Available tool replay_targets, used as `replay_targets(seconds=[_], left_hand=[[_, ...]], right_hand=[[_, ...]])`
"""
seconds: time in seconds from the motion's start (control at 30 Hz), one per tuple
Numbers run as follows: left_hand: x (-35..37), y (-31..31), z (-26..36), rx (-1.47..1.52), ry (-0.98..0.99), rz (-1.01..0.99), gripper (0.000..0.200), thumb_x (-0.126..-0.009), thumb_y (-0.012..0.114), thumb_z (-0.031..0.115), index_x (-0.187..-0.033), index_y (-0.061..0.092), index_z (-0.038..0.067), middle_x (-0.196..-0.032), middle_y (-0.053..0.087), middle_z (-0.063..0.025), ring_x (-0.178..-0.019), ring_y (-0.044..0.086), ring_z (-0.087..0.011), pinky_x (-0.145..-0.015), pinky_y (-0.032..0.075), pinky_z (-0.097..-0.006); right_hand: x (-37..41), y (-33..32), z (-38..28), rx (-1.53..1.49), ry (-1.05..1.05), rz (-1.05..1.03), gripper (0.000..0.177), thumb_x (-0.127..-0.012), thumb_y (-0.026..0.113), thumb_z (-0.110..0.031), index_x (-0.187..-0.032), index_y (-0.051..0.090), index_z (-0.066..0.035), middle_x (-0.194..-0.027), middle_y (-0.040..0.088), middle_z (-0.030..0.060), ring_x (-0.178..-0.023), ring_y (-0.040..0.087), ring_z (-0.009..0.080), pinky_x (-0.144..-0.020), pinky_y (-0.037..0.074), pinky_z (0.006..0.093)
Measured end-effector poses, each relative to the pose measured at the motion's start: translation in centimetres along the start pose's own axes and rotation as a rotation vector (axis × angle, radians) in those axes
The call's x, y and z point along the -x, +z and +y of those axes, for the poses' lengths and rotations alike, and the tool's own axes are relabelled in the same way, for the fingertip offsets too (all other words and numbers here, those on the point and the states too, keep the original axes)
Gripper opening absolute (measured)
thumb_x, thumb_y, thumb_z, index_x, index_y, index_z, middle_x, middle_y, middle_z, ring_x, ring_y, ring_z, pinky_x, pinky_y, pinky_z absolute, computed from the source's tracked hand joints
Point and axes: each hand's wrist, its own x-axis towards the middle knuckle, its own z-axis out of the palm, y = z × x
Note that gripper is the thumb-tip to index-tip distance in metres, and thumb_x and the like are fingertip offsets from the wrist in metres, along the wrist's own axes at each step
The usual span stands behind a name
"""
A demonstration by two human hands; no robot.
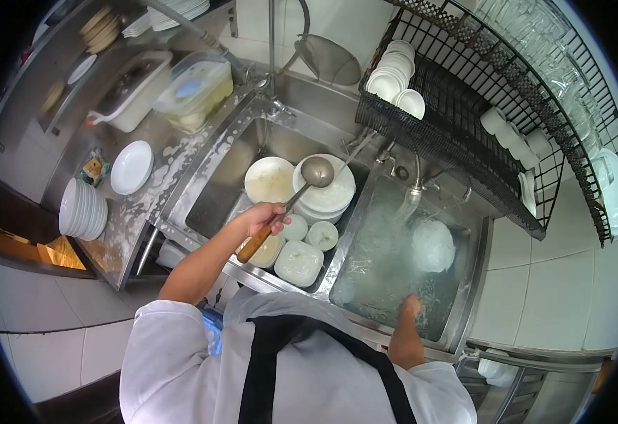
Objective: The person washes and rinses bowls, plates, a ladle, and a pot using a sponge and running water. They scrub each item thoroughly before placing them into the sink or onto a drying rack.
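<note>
Ladle [317, 172]: centre, handle clamped in left hand [266, 218], bowl over stacked plates [339, 192]
Right hand [411, 307]: lower right, apart, partly submerged in sink [480, 275]; grip unclear

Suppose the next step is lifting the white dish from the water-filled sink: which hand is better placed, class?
Probably the right hand: it dips into the water-filled sink, near the white dish, though its fingers are hidden. The left hand holds a ladle over the other sink.
</note>
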Motion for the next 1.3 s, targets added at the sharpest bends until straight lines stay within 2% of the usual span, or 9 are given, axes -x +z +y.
replay_targets(seconds=[0.07,0.13,0.23,0.43,0.6,0.73,0.9,1.13,1.3], left_hand=[[0.7,0.1,-0.2,-0.049,0.03,0.038,0.016,-0.095,0.042,0.021,-0.095,0.045,0.005,-0.081,0.053,-0.0094,-0.051,0.044,-0.013,-0.042,0.04,-0.0254],[0.9,0.6,-0.7,-0.075,0.064,0.075,0.016,-0.095,0.043,0.021,-0.096,0.045,0.005,-0.083,0.054,-0.01,-0.052,0.045,-0.0134,-0.042,0.041,-0.0258],[0.2,2.2,-1.0,-0.014,0.085,0.117,0.016,-0.095,0.043,0.021,-0.097,0.046,0.005,-0.085,0.055,-0.0108,-0.053,0.047,-0.0141,-0.043,0.042,-0.0265],[-10.9,1.0,-4.3,0.305,-0.075,0.024,0.014,-0.092,0.047,0.019,-0.094,0.047,0.005,-0.081,0.056,-0.0096,-0.059,0.052,-0.0166,-0.051,0.048,-0.0299],[-12.9,0.5,-5.2,0.258,-0.062,0.008,0.014,-0.09,0.049,0.019,-0.093,0.048,0.005,-0.077,0.055,-0.0089,-0.062,0.055,-0.0185,-0.055,0.051,-0.0319],[-5.0,1.3,-1.8,0.152,-0.077,-0.055,0.02,-0.09,0.05,0.022,-0.101,0.046,0.006,-0.086,0.057,-0.0113,-0.061,0.057,-0.0195,-0.056,0.053,-0.0322],[3.9,3.7,-0.1,0.328,-0.045,0.022,0.028,-0.091,0.05,0.025,-0.112,0.044,0.008,-0.101,0.057,-0.0163,-0.063,0.058,-0.017,-0.054,0.056,-0.0285],[-2.4,-1.6,-5.0,0.466,0.052,-0.084,0.031,-0.09,0.05,0.025,-0.115,0.043,0.007,-0.105,0.057,-0.0165,-0.068,0.057,-0.0167,-0.056,0.052,-0.0279],[-5.3,-5.8,-3.6,0.306,0.118,0.006,0.032,-0.089,0.051,0.024,-0.116,0.044,0.007,-0.107,0.056,-0.0155,-0.075,0.055,-0.0181,-0.061,0.05,-0.0302]], right_hand=[[-4.0,1.8,2.8,-0.468,0.216,-0.4,0.029,-0.079,0.052,-0.02,-0.101,0.058,-0.001,-0.094,0.063,0.0187,-0.077,0.06,0.0367,-0.056,0.045,0.0485],[-6.9,4.1,4.2,-0.699,0.112,-1.303,0.034,-0.08,0.051,-0.022,-0.108,0.056,-0.002,-0.1,0.062,0.0196,-0.086,0.06,0.0381,-0.066,0.05,0.0481],[2.6,11.8,-3.5,-0.568,0.307,-1.026,0.031,-0.08,0.05,-0.021,-0.104,0.056,-0.002,-0.097,0.061,0.0185,-0.083,0.059,0.0365,-0.066,0.05,0.0473],[18.5,17.0,-15.0,-0.282,-0.1,-1.129,0.027,-0.081,0.047,-0.021,-0.097,0.056,-0.001,-0.092,0.06,0.0162,-0.077,0.058,0.0333,-0.065,0.05,0.0456],[10.8,11.7,-12.4,0.391,-0.698,-0.515,0.025,-0.082,0.045,-0.021,-0.09,0.056,-0.001,-0.087,0.059,0.0143,-0.071,0.057,0.0306,-0.065,0.05,0.0442],[0.0,2.8,-3.7,0.436,-0.444,-0.206,0.025,-0.083,0.043,-0.021,-0.085,0.056,0.0,-0.084,0.058,0.0128,-0.067,0.056,0.0285,-0.064,0.05,0.0431],[-4.3,3.5,1.6,-0.112,0.27,-0.574,0.025,-0.083,0.042,-0.02,-0.081,0.056,0.0,-0.081,0.057,0.0116,-0.064,0.055,0.0267,-0.064,0.049,0.0419],[18.2,19.3,-11.9,0.568,-0.519,-1.304,0.021,-0.081,0.048,-0.018,-0.086,0.057,0.0,-0.086,0.058,0.0143,-0.073,0.056,0.0287,-0.069,0.048,0.0411],[32.7,29.3,-17.9,0.771,-1.159,-1.455,0.021,-0.079,0.051,-0.016,-0.09,0.058,0.0,-0.089,0.059,0.0161,-0.079,0.057,0.0302,-0.073,0.047,0.0406]])
